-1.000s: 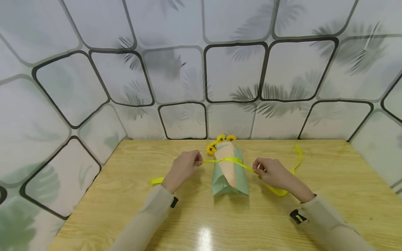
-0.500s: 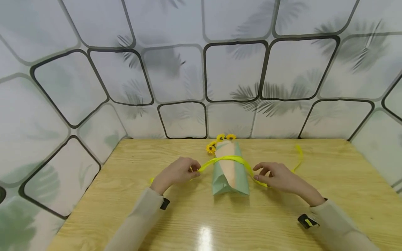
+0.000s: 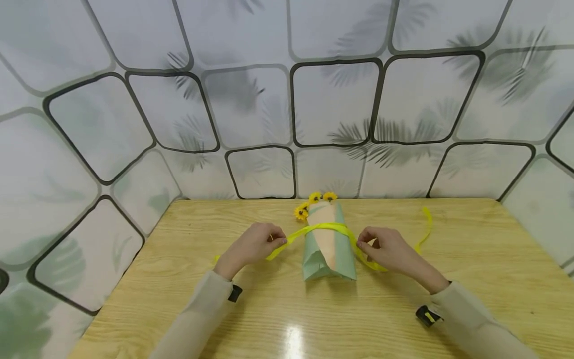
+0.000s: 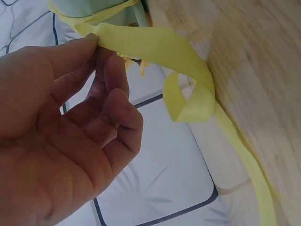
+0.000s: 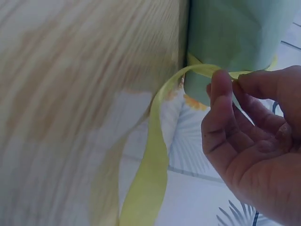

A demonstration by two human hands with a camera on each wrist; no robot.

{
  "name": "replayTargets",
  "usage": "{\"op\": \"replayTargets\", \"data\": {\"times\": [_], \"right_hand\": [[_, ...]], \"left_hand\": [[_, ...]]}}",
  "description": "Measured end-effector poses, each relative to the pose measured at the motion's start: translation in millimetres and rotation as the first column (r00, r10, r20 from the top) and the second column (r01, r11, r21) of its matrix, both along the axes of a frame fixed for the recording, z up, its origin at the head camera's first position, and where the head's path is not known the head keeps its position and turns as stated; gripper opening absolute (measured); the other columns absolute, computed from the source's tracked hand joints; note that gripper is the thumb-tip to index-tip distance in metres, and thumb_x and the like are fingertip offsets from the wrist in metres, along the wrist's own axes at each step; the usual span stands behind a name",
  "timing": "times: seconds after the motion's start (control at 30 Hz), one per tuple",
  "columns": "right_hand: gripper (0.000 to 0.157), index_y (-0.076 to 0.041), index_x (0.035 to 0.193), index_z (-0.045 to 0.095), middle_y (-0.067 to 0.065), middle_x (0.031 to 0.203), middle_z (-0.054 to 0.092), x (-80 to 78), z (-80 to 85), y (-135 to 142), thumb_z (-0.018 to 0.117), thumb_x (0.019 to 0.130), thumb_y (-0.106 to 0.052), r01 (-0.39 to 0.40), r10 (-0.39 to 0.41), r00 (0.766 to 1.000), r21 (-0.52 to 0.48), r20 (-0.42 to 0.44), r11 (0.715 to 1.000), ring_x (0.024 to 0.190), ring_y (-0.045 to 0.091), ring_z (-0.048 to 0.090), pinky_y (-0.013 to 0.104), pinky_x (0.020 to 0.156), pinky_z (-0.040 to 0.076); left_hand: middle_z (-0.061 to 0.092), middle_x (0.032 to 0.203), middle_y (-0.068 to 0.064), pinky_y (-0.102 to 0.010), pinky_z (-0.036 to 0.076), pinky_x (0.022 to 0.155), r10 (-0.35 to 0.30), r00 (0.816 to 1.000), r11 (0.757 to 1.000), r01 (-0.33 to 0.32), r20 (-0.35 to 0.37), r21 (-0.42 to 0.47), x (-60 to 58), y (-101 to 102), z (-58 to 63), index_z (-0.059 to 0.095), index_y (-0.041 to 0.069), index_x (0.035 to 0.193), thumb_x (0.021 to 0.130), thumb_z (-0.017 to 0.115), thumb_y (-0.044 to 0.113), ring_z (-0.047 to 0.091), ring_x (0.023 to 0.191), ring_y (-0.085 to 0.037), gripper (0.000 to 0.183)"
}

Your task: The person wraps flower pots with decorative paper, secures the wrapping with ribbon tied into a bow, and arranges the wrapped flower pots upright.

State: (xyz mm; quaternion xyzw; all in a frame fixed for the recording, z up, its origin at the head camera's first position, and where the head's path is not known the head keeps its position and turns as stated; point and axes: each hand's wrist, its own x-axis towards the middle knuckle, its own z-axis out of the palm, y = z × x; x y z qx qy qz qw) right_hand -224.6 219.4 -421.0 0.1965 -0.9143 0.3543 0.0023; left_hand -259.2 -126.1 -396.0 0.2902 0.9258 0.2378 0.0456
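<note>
A small bouquet (image 3: 324,249) in green and peach wrapping paper lies on the table, its yellow flowers (image 3: 316,198) pointing to the back wall. Across its middle runs a yellow ribbon (image 3: 329,226). On the left side my left hand (image 3: 255,245) pinches the ribbon between thumb and index finger; in the left wrist view the ribbon (image 4: 155,44) drops from there in a loop to the tabletop. My right hand (image 3: 389,248) pinches the other side of the ribbon close beside the paper, and its tail (image 5: 150,174) hangs down in the right wrist view.
The wooden table (image 3: 269,319) reaches back to a patterned wall covering (image 3: 332,104). One ribbon end (image 3: 427,219) curls on the tabletop at the right. Black straps sit at both wrists, under light sleeves (image 3: 193,314).
The ribbon, drawn tight a second ago, now droops at both sides of the bouquet. My left hand has shifted left and slightly down; my right hand moved outward, then back in, pinching the ribbon nearer the paper.
</note>
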Motion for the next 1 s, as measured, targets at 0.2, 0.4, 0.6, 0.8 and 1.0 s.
{"op": "replayTargets", "data": {"times": [0.2,0.4,0.6,0.8,1.0], "right_hand": [[0.009,-0.007,0.097,0.059,-0.003,0.069,0.066,3.6,0.9,6.4,0.054,0.103,-0.008,-0.004,0.002,0.999,0.043,0.054,0.999,0.055,0.010,0.061,0.023,0.045,0.042],[0.009,-0.007,0.097,0.060,-0.002,0.066,0.063,5.6,-1.2,10.0,0.054,0.103,-0.009,0.005,-0.010,0.997,0.065,0.072,0.998,0.053,0.010,0.059,0.023,0.045,0.042],[0.009,-0.008,0.096,0.062,-0.002,0.074,0.066,10.7,-4.9,9.4,0.056,0.103,-0.010,-0.010,0.008,0.997,0.038,0.070,0.999,0.055,0.008,0.060,0.025,0.048,0.047],[0.009,-0.009,0.096,0.063,-0.002,0.075,0.067,15.1,-1.9,7.1,0.057,0.102,-0.010,-0.007,0.005,0.998,0.035,0.067,0.999,0.055,0.008,0.060,0.025,0.049,0.048],[0.008,-0.009,0.096,0.065,0.000,0.081,0.069,15.4,-0.4,4.4,0.059,0.101,-0.011,-0.014,0.013,0.997,0.007,0.079,1.000,0.057,0.009,0.062,0.025,0.051,0.052]], "left_hand": [[0.071,0.083,0.000,-0.028,0.051,0.068,0.041,0.997,0.993,-0.047,-0.065,-0.108,0.9,2.0,-3.5,0.076,0.010,0.092,0.101,0.066,0.013,0.058,0.071,-0.008,0.014],[0.066,0.077,0.000,-0.028,0.048,0.061,0.064,0.992,0.983,-0.081,-0.104,-0.165,-0.5,8.3,-7.0,0.072,0.010,0.084,0.099,0.065,0.010,0.052,0.065,-0.011,0.017],[0.069,0.079,0.001,-0.026,0.050,0.064,0.153,0.988,0.988,-0.154,0.029,0.029,-5.3,8.3,-7.5,0.074,0.010,0.088,0.097,0.065,0.011,0.057,0.066,-0.009,0.013],[0.074,0.088,-0.009,-0.034,0.063,0.069,0.228,0.901,0.815,-0.384,0.369,0.433,-1.6,16.0,-3.3,0.073,0.002,0.106,0.101,0.062,0.015,0.070,0.071,-0.014,0.017],[0.076,0.102,-0.017,-0.035,0.064,0.081,0.142,0.801,0.617,-0.531,0.581,0.581,2.4,25.9,2.3,0.064,-0.004,0.123,0.100,0.062,0.005,0.073,0.081,-0.013,0.024]]}}
